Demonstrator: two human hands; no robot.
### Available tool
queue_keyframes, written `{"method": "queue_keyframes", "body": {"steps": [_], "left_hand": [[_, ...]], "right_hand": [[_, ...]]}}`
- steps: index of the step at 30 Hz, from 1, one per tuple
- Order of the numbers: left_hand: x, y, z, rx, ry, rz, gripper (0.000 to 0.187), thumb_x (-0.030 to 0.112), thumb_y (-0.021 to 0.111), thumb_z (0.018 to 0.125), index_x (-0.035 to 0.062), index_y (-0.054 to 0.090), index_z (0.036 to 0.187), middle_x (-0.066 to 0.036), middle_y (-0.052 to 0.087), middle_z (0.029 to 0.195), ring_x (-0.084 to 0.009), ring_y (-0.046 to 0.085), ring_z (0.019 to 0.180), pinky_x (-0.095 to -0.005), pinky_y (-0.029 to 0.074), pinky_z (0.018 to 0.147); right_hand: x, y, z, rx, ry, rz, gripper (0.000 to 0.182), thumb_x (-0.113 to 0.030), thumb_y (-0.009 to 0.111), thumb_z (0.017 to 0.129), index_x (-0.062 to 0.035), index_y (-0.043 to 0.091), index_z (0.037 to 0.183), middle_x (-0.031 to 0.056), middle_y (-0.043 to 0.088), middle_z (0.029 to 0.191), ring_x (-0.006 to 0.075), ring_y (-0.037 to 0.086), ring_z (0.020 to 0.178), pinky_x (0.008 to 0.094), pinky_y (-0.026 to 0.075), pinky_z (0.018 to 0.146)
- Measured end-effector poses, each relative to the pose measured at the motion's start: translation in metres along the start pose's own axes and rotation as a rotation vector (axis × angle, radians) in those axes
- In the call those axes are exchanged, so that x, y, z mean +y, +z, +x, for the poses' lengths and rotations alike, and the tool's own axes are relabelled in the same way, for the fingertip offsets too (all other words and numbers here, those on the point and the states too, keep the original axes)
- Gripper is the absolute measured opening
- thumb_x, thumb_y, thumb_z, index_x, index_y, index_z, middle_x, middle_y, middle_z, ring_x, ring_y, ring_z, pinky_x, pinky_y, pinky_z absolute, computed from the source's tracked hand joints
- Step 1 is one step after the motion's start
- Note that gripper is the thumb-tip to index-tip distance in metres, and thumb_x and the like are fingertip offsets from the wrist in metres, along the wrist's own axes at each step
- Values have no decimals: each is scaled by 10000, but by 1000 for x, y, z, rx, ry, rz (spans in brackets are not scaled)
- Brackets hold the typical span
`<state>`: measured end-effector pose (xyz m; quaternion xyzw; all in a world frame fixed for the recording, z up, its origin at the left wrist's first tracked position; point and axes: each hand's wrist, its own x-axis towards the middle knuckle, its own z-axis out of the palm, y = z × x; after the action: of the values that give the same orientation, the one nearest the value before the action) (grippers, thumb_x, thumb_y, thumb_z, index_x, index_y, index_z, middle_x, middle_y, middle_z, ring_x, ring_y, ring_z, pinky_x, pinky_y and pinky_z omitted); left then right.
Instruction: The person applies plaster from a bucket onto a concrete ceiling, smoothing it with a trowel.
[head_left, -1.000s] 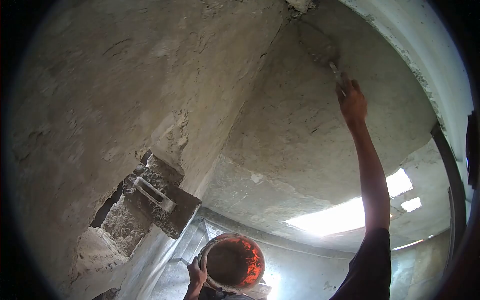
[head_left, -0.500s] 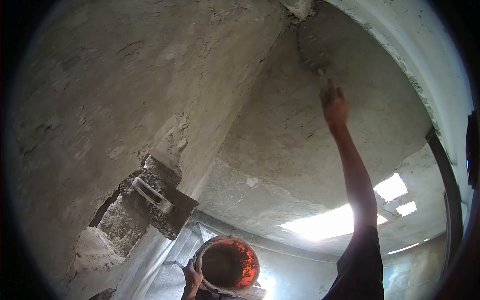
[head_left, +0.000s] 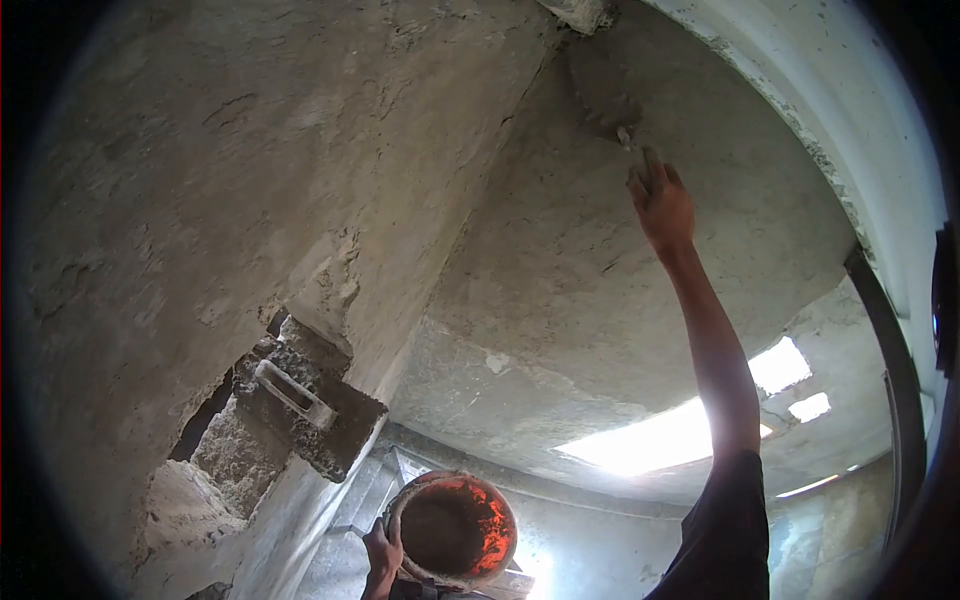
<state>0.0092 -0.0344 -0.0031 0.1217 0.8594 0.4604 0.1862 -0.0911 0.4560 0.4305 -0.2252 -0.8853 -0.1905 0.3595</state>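
My right hand (head_left: pixel 662 205) is raised high on an outstretched arm, its fingers closed round the handle end of a trowel (head_left: pixel 607 100). The trowel's grey blade lies against or very near the grey plastered wall (head_left: pixel 560 240), and blends into it; a light metal neck shows just above my fingers. Low in the view, my left hand (head_left: pixel 383 550) grips the left rim of a round orange bucket (head_left: pixel 497 530), which is smeared with grey mortar and has dark grey material inside.
A plastering float (head_left: pixel 297 394) with a pale handle rests at a broken opening in the left wall (head_left: pixel 230 200). Bright openings (head_left: pixel 650 438) show at lower right. A pale curved edge (head_left: pixel 830 110) runs down the right side, with a dark upright frame (head_left: pixel 893 380) below.
My right hand and the trowel have shifted slightly up and left in the view. The whole scene has drifted a little left; my left hand still holds the bucket.
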Motion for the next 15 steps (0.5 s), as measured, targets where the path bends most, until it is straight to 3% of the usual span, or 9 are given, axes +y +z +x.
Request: {"method": "queue_keyframes", "body": {"steps": [3, 5, 7, 11, 13, 15], "left_hand": [[-10, 10, -2, 135, 146, 57, 350, 297, 571, 876, -44, 577, 793, -250, 595, 747, -438, 573, 748, -469, 442, 687], [-20, 13, -1, 94, 108, 47, 349, 294, 573, 875, -45, 576, 793, -247, 596, 747, -438, 573, 748, -467, 444, 687], [-23, 13, -2, 54, 66, 35, 347, 292, 574, 874, -46, 575, 793, -245, 597, 746, -438, 574, 748, -465, 446, 687], [-15, 8, 1, 104, 122, 17, 337, 282, 574, 873, -48, 577, 804, -251, 599, 763, -441, 574, 755, -465, 450, 693], [-15, 9, 0, 89, 115, 1, 338, 281, 573, 873, -50, 579, 808, -255, 601, 775, -441, 576, 763, -465, 450, 696], [-23, 14, 1, 128, 151, 45, 341, 285, 570, 874, -50, 581, 811, -254, 605, 754, -436, 588, 735, -458, 461, 660]], "right_hand": [[-3, 13, 5, -20, -6, -23, 469, -246, 598, 830, -102, 463, 1255, 196, 591, 973, 365, 613, 819, 448, 507, 681], [-6, 25, -2, -61, -3, -17, 479, -217, 607, 823, -84, 461, 1260, 202, 597, 947, 373, 608, 823, 452, 493, 686], [-11, 29, -19, -198, 31, -5, 469, -292, 596, 830, -117, 470, 1246, 203, 586, 988, 373, 615, 824, 463, 512, 698], [-8, 13, -32, -204, -4, 82, 455, -286, 616, 812, -83, 506, 1204, 213, 600, 953, 373, 618, 819, 458, 510, 697], [-1, 8, -31, 6, -19, 136, 453, -276, 635, 796, -49, 526, 1173, 214, 611, 950, 374, 621, 819, 456, 508, 699], [3, 0, -13, 42, 24, 124, 465, -269, 636, 795, -43, 516, 1184, 216, 609, 972, 377, 620, 824, 458, 506, 702]]}}
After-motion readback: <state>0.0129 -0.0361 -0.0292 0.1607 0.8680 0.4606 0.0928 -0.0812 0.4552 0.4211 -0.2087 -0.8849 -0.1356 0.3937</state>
